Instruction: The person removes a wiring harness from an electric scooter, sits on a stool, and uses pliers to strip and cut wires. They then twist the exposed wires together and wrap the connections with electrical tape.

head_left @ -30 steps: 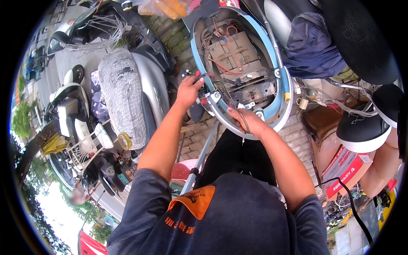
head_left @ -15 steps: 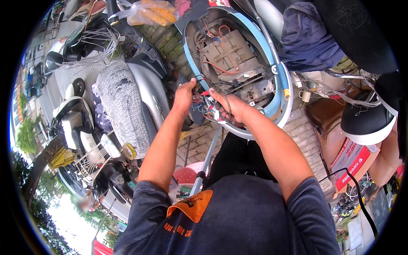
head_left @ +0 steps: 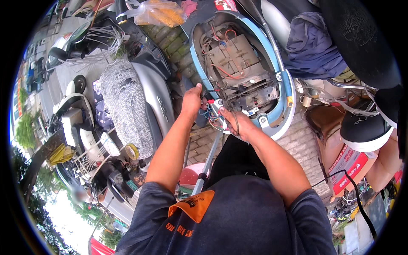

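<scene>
An open oval scooter body (head_left: 194,54) with a light blue rim surrounds a dusty compartment of wires and brackets (head_left: 238,51). At its lower-left edge hangs a tangle of thin coloured wires and connectors (head_left: 209,115). My left hand (head_left: 192,102) is closed at the outer side of this rim, fingers around the wiring and partly hidden. My right hand (head_left: 235,123) is closed near the bottom of the rim, beside the connectors, with a dark cable (head_left: 226,106) running through it; its thumb points up-left toward the wires.
A silver scooter (head_left: 153,97) with a patterned seat cover (head_left: 121,97) stands left. A plastic bag with orange contents (head_left: 157,12) is at the top. To the right are blue cloth (head_left: 310,46), black-and-white parts (head_left: 363,131) and a red-white carton (head_left: 348,170). A thin metal bar (head_left: 212,151) runs below the body.
My right hand moved left to the wire tangle, then slightly down from it. My left hand sits slightly lower than a second ago. More coloured wiring now shows between the hands.
</scene>
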The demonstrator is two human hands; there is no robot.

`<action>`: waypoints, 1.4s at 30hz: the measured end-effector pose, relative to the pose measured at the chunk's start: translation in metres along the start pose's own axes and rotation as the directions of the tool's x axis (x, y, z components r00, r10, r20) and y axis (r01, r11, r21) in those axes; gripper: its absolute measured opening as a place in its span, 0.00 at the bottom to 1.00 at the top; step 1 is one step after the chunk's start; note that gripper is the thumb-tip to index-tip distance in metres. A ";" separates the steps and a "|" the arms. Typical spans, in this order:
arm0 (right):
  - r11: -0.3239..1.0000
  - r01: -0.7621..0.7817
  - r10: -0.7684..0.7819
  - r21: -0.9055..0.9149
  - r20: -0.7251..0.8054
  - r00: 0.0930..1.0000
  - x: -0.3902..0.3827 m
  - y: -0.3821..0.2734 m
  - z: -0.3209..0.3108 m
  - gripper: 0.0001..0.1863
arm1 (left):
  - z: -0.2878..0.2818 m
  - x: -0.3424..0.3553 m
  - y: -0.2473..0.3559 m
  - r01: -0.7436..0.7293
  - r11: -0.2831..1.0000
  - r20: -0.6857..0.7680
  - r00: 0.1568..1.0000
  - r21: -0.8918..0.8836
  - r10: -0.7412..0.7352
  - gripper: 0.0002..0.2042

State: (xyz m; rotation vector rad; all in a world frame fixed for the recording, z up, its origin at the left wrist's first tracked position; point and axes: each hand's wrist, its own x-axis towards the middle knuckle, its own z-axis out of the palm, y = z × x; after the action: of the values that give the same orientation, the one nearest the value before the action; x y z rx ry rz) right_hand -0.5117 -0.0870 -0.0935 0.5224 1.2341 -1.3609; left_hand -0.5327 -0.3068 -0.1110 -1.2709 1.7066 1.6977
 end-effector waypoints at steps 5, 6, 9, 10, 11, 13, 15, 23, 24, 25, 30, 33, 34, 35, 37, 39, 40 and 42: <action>0.996 -0.085 0.085 -0.018 -0.012 0.996 0.003 -0.007 0.003 0.37 | -0.011 0.002 -0.005 0.005 0.995 0.071 0.997 0.097 -0.012 0.22; 0.996 -0.090 0.090 -0.019 0.018 0.996 0.007 -0.012 0.002 0.37 | -0.013 0.003 -0.006 0.004 0.991 0.075 0.997 0.132 -0.014 0.22; 0.992 -0.119 0.121 -0.045 0.046 0.992 0.020 -0.028 -0.001 0.37 | -0.012 -0.010 -0.002 0.035 0.997 0.103 0.994 0.064 -0.041 0.22; 0.990 -0.131 0.133 -0.057 0.044 0.990 0.024 -0.033 -0.003 0.37 | -0.006 -0.014 0.001 0.046 0.996 0.088 0.995 0.081 -0.053 0.22; 0.987 -0.142 0.145 -0.075 0.049 0.988 0.025 -0.037 0.000 0.37 | -0.005 -0.017 0.000 0.045 0.995 0.079 0.995 0.089 -0.053 0.22; 0.984 -0.144 0.145 -0.103 0.009 0.989 0.022 -0.038 0.005 0.38 | -0.004 -0.021 0.001 0.045 0.993 0.064 0.997 0.106 -0.052 0.22; 0.983 -0.141 0.138 -0.119 -0.035 0.990 0.028 -0.029 0.005 0.39 | -0.004 -0.020 0.004 0.048 0.993 0.052 0.997 0.111 -0.054 0.22; 0.859 0.183 -0.223 -0.478 -0.026 0.975 -0.022 -0.005 0.005 0.39 | -0.012 0.000 -0.002 0.055 0.997 -0.001 0.999 0.050 -0.055 0.22; 0.872 0.121 -0.147 -0.474 -0.018 0.989 -0.029 0.004 0.003 0.38 | -0.010 0.001 0.000 0.039 0.998 0.001 0.999 0.049 -0.039 0.22; 0.885 0.123 -0.132 -0.449 0.012 0.991 -0.039 0.014 -0.002 0.37 | -0.011 0.000 0.001 0.025 0.997 0.027 0.999 0.072 -0.027 0.22; 0.949 -0.009 0.019 -0.314 0.030 0.999 -0.037 -0.028 -0.020 0.41 | -0.016 -0.017 0.019 -0.017 0.984 0.139 0.990 0.176 -0.008 0.22; 0.984 -0.158 0.167 -0.084 0.109 0.980 -0.015 -0.049 -0.017 0.37 | -0.024 -0.014 0.034 -0.013 0.974 0.185 0.982 0.225 -0.030 0.22; 0.978 -0.173 0.186 -0.114 0.120 0.975 -0.009 -0.054 -0.014 0.36 | -0.028 -0.012 0.038 -0.009 0.972 0.201 0.979 0.237 -0.039 0.22; 0.980 -0.184 0.193 -0.077 0.142 0.971 -0.001 -0.055 -0.014 0.36 | -0.028 -0.012 0.042 -0.004 0.969 0.223 0.973 0.248 -0.053 0.22; 0.979 -0.205 0.202 -0.002 0.188 0.961 0.012 -0.054 -0.012 0.35 | -0.028 -0.015 0.048 -0.001 0.971 0.247 0.967 0.238 -0.060 0.22; 0.972 -0.233 0.221 0.040 0.198 0.955 0.007 -0.061 -0.006 0.35 | -0.027 -0.018 0.048 0.010 0.976 0.257 0.964 0.216 -0.066 0.22; 0.968 -0.239 0.219 0.077 0.208 0.953 0.008 -0.060 -0.004 0.35 | -0.025 -0.019 0.047 0.011 0.977 0.258 0.964 0.211 -0.066 0.22; 0.955 -0.258 0.214 0.149 0.262 0.941 0.011 -0.048 -0.006 0.35 | -0.023 -0.022 0.044 0.012 0.979 0.256 0.965 0.202 -0.065 0.22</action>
State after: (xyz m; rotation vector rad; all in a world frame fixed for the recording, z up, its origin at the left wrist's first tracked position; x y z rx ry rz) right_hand -0.5603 -0.0979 -0.0881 0.5919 0.8238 -1.2934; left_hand -0.5505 -0.3287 -0.0653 -0.9385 1.6350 1.5493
